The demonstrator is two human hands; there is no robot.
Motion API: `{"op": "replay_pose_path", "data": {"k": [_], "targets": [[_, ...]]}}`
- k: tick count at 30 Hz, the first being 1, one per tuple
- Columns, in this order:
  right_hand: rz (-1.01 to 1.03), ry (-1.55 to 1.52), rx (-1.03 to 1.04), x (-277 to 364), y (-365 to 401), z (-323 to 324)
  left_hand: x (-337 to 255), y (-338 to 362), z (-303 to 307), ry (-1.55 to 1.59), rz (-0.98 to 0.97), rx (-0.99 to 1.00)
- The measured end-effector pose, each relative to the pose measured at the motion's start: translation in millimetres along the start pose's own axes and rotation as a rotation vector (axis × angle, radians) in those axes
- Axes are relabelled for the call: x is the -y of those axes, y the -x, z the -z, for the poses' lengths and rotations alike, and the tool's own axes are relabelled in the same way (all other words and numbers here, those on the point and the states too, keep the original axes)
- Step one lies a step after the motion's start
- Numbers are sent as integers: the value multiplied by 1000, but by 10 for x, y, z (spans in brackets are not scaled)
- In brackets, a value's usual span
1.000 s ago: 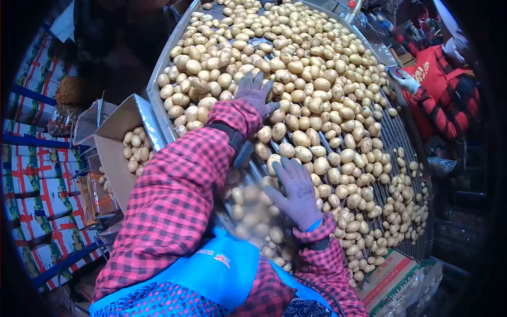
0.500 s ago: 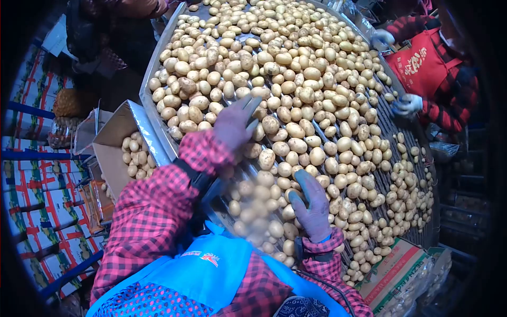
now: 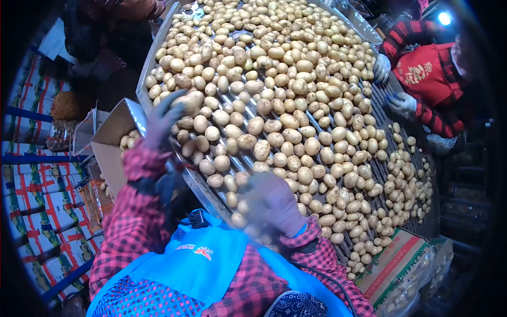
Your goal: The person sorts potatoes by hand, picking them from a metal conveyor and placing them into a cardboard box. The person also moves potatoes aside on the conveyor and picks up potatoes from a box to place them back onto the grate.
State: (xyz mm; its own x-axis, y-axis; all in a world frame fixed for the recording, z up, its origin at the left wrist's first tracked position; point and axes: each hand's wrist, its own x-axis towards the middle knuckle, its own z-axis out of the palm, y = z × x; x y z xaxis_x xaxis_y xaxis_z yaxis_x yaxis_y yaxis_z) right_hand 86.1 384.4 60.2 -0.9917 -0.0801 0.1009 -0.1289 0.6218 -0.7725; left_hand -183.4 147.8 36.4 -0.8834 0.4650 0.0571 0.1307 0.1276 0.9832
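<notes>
Pale potatoes point(image 3: 303, 153) cover a sloping slatted table in front of me. My left hand point(image 3: 161, 122), in a purple-grey glove, is at the table's left edge, fingers closed about a potato point(image 3: 191, 101) that is blurred along with the hand. My right hand point(image 3: 274, 203), gloved the same way, lies low over the potatoes by the near edge. Its fingers are smeared by motion, so I cannot tell whether it grips any potato.
A cardboard box point(image 3: 108, 141) with potatoes stands left of the table. A printed carton point(image 3: 393, 264) is at the lower right. Across on the right, a co-worker in a red apron point(image 3: 422, 74) has gloved hands at the table's edge. Printed cartons point(image 3: 47, 211) are stacked at far left.
My left hand has moved left from the middle of the potatoes to the table's edge, now with a potato. My right hand has swept left, and more bare slats show between the potatoes.
</notes>
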Motion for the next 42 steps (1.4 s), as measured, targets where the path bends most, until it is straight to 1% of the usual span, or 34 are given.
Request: {"op": "replay_pose_path", "data": {"k": [1, 2, 4, 5, 7, 9, 10, 11, 13, 14, 15, 17, 18, 19, 20, 21, 22, 23, 24, 25, 26, 27, 29, 31, 33, 34, 35, 37, 38, 39, 40, 41, 42], "targets": [[-30, 31, -23, -3, -3, 49, 29, 301, 336, -122, 12, -156], [20, 45, -78, -54, 3, 45, 1, 573, 629, -146, 26, -274], [33, 41, -82, -86, -47, 52, -29, 1060, 1080, -209, 124, -496], [42, 52, -100, -88, -105, 48, 205, 1303, 1439, -339, 195, -544], [102, 58, -72, 27, -297, 42, 525, 1685, 1754, -202, 315, -695], [203, 129, -40, 217, -470, 13, 570, 1840, 1676, -114, 350, -863], [223, 110, 34, 290, -523, -29, 506, 1878, 1594, -105, 337, -872], [223, 117, 43, 347, -550, -112, 469, 1899, 1559, -95, 342, -876], [362, 192, 88, 439, -562, -311, 469, 1886, 1489, -159, 205, -787], [359, 226, 113, 488, -577, -406, 687, 1912, 1573, -284, 149, -675], [355, 232, 117, 482, -587, -442, 685, 1914, 1538, -276, 151, -673], [350, 296, 104, 417, -691, -522, 635, 1932, 1514, -668, 306, -624], [325, 342, 107, 288, -771, -557, 807, 2015, 1615, -688, 192, -649], [279, 374, 133, 122, -827, -577, 743, 2074, 1616, -690, 198, -664], [193, 376, 164, -81, -921, -570, 637, 2111, 1600, -636, 291, -671], [163, 518, 138, -339, -1031, -558, 669, 2159, 1635, -627, 286, -695], [303, 615, 37, -584, -1082, -485, 703, 2206, 1670, -618, 281, -718], [182, 534, 41, -614, -1163, -426, 738, 2253, 1704, -608, 275, -741], [189, 528, 42, -627, -1251, -332, 632, 2257, 1662, -566, 263, -744], [188, 564, -9, -693, -1335, -303, 543, 2286, 1615, -527, 256, -736], [152, 587, -42, -747, -1286, -239, 504, 2278, 1585, -436, 240, -738], [124, 608, -80, -727, -1289, -153, 542, 2264, 1596, -438, 238, -748], [14, 549, -41, -694, -1062, 86, 667, 2371, 1655, -181, 277, -699], [-23, 513, -163, -610, -583, 254, 149, 2328, 1415, -163, 460, -755], [-144, 504, -175, -403, 17, 392, 739, 2427, 1624, -309, 247, -746], [-210, 512, -171, -342, 326, 421, 662, 2418, 1560, -179, 258, -752], [-280, 523, -172, -281, 617, 454, 630, 2410, 1518, -175, 261, -758], [-400, 476, -185, -85, 1116, 410, 611, 2382, 1484, -150, 273, -710], [-481, 268, -220, -34, 1285, 291, 834, 2409, 1539, -292, 184, -667], [-572, 67, -281, -41, 1481, 160, 704, 2350, 1496, -418, 252, -627], [-502, 427, -133, -62, 1607, 67, 600, 2272, 1425, -314, 241, -609], [-487, 412, -32, -141, 1704, -95, 565, 2177, 1327, -205, 237, -572], [-411, 597, 100, -33, 1568, -262, 604, 2073, 1227, -226, 158, -491]]}}
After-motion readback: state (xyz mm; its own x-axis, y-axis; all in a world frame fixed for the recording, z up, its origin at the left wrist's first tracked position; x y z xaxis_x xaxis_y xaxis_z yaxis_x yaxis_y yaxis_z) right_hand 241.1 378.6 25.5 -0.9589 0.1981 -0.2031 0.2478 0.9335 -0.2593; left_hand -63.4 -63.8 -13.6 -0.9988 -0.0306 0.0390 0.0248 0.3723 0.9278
